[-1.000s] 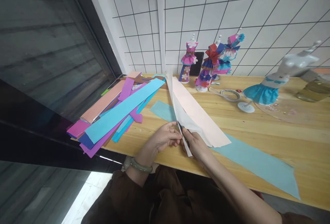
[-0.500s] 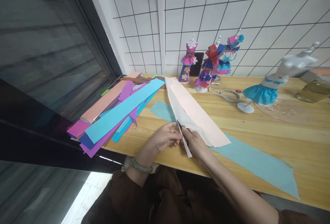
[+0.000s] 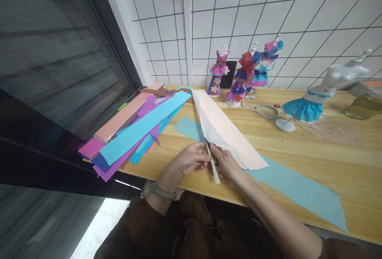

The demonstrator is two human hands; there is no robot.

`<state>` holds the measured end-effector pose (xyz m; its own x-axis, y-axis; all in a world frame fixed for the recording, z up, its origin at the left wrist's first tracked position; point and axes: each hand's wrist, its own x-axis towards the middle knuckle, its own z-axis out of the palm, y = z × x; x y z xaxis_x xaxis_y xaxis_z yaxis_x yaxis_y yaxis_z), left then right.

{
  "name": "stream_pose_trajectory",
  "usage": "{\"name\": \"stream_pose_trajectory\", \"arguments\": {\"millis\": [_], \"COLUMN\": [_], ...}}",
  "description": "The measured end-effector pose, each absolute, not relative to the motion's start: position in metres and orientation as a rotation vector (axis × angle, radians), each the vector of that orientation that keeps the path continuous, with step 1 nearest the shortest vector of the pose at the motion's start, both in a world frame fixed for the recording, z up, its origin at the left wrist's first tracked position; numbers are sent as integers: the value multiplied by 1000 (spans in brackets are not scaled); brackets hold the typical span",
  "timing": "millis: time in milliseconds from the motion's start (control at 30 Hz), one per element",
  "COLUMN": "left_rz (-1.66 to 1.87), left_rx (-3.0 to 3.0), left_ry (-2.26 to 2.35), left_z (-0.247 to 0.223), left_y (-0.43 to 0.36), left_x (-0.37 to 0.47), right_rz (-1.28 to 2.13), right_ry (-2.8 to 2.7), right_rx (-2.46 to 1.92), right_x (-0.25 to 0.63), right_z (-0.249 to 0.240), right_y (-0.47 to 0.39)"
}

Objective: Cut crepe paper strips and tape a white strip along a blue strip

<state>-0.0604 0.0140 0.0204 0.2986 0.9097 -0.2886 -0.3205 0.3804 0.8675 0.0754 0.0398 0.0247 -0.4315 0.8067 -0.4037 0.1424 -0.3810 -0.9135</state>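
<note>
My right hand is closed around scissors, whose dark blades lie at the edge of a white crepe paper sheet. Most of the handle is hidden by my fingers. Beside it, my left hand pinches the narrow white paper strip cut along that edge; its loose end hangs down towards me. The sheet runs up and away, partly folded over a pale pink paper band. Under both lies a light blue paper length, showing on either side.
A heap of coloured paper strips fills the table's left end. Along the back stand several small dress forms in paper dresses, with a phone behind. To the right are a tape roll, a form in a blue skirt and a jar.
The blades have closed somewhat on the paper edge, and the strip's loose end has swung slightly left. Both hands stay in nearly the same place.
</note>
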Motion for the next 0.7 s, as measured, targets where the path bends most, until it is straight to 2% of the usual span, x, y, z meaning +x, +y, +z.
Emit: {"name": "stream_pose_trajectory", "arguments": {"millis": [700], "left_rz": [928], "left_rx": [781], "left_ry": [903], "left_z": [20], "left_y": [13], "left_x": [-61], "right_rz": [1859], "right_ry": [-1312], "right_rx": [-1205], "right_x": [74], "right_z": [14], "right_y": [51]}}
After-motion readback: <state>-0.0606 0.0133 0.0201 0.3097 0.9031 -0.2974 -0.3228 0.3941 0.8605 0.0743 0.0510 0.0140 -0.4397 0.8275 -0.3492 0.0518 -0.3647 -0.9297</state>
